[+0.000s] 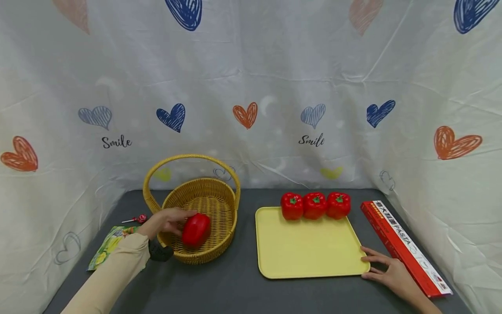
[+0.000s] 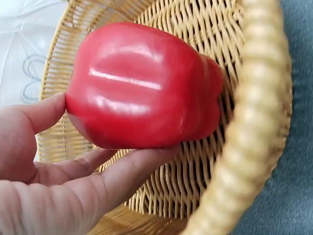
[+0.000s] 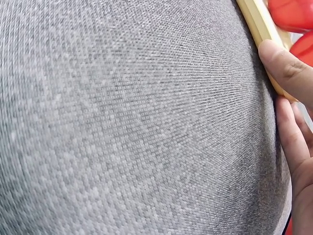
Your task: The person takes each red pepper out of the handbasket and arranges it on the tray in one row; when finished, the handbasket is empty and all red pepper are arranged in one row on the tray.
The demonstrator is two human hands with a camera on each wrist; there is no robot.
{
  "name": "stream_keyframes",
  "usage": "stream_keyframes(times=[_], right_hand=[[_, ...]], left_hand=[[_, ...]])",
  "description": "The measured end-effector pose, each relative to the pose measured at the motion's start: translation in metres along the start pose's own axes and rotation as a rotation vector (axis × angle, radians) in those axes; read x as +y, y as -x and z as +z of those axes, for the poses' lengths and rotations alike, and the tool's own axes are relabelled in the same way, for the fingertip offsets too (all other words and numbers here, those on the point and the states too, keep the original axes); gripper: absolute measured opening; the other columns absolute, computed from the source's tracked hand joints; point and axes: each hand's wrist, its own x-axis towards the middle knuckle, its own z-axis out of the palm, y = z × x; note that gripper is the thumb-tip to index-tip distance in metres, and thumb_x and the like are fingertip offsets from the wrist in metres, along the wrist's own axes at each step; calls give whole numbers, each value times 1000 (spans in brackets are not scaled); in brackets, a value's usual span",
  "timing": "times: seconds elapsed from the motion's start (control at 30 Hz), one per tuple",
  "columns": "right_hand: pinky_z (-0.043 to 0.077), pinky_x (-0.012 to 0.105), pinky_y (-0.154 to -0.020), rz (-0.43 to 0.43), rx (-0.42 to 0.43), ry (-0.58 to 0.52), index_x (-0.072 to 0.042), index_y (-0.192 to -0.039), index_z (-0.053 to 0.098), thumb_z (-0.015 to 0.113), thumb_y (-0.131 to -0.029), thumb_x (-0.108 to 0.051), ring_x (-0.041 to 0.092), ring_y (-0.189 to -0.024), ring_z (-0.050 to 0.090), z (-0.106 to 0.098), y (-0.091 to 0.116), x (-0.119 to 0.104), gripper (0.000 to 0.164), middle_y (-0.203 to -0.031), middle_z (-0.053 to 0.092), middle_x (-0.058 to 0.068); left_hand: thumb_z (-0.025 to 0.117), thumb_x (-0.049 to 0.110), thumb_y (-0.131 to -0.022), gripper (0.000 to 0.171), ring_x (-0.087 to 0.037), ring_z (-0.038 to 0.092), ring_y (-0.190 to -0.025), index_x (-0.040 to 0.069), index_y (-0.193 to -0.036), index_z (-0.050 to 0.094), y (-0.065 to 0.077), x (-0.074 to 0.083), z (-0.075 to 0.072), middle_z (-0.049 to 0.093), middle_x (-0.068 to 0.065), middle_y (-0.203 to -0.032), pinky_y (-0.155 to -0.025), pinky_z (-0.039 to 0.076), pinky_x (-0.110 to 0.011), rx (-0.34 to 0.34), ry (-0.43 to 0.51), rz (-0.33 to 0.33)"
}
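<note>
My left hand [image 1: 172, 220] grips a red bell pepper [image 1: 196, 230] inside the yellow wicker basket [image 1: 225, 244]. In the left wrist view, thumb and fingers hold the glossy pepper [image 2: 142, 88] on its side, above the woven bottom; whether it touches the basket cannot be told. My right hand [image 1: 388, 272] holds the near right corner of a pale yellow tray [image 1: 306, 253], its fingers and thumb at the rim. The right wrist view shows the thumb [image 3: 283, 63] against the tray's edge [image 3: 261, 24]. Three red bell peppers [image 1: 315, 205] stand in a row along the tray's far side.
The basket's tall handle [image 1: 190, 156] arches over it. Left of the basket lie a lollipop [image 1: 140, 218] and a green-yellow packet [image 1: 110, 246]. A long red pasta box [image 1: 405, 248] lies right of the tray. A white curtain [image 1: 243, 65] with hearts hangs behind the dark table [image 1: 219, 288].
</note>
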Motion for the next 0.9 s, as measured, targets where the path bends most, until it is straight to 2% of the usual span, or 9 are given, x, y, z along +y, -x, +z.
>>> stream_keyframes(times=[0.13,0.27,0.33,0.43,0.53,0.6,0.7,0.9], right_hand=[[52,12,-69,26,-7,8,-5,-102,74,88,-65,-16,-26,-109,37,0,-1,0,41,-124,62,-7],[52,12,-69,41,-12,37,-7,-102,74,88,-65,-18,-26,-108,37,0,-2,-1,41,-124,63,6],[52,12,-68,42,-14,46,-7,-102,74,88,-65,-18,-27,-108,36,0,-2,-1,41,-124,63,10],[52,12,-69,45,-15,46,-7,-102,74,88,-65,-18,-27,-108,36,0,-2,-2,41,-124,63,12],[52,11,-69,45,-12,48,-7,-102,74,88,-65,-19,-27,-108,36,1,-2,-2,41,-124,63,11],[52,11,-69,49,-14,61,-7,-102,74,88,-65,-20,-27,-107,35,1,-2,-2,41,-123,63,15],[52,12,-69,67,-15,73,-8,-102,74,88,-65,-22,-28,-107,35,1,-3,-2,42,-123,62,19],[53,13,-69,78,-15,74,-8,-102,74,88,-65,-22,-28,-107,35,1,-3,-2,42,-124,61,22]], left_hand=[[39,27,-105,59,-45,42,-127,-15,-144,22,-2,3,8,36,-34,-141,-94,47,-54,-24,34,10],[46,27,-102,63,-47,41,-128,-14,-144,24,-4,4,14,37,-33,-141,-93,48,-54,-42,-17,11],[50,27,-101,62,-44,49,-121,-14,-143,29,-4,5,16,44,-31,-135,-91,50,-51,-51,-41,9],[54,28,-98,60,-38,56,-113,-12,-139,38,-5,7,20,52,-26,-128,-92,50,-48,-63,-64,-13],[60,29,-95,61,-36,57,-113,-13,-135,42,-5,8,23,54,-23,-127,-94,49,-49,-68,-69,-22],[63,26,-93,62,-38,54,-118,-14,-135,42,-6,8,25,51,-26,-131,-96,46,-50,-80,-51,1],[65,19,-91,62,-37,52,-122,-15,-136,41,-6,7,26,47,-28,-136,-100,44,-49,-112,-22,76],[69,12,-86,69,-28,57,-115,-12,-141,36,-4,7,25,39,-26,-144,-101,43,-46,-152,-4,186]])
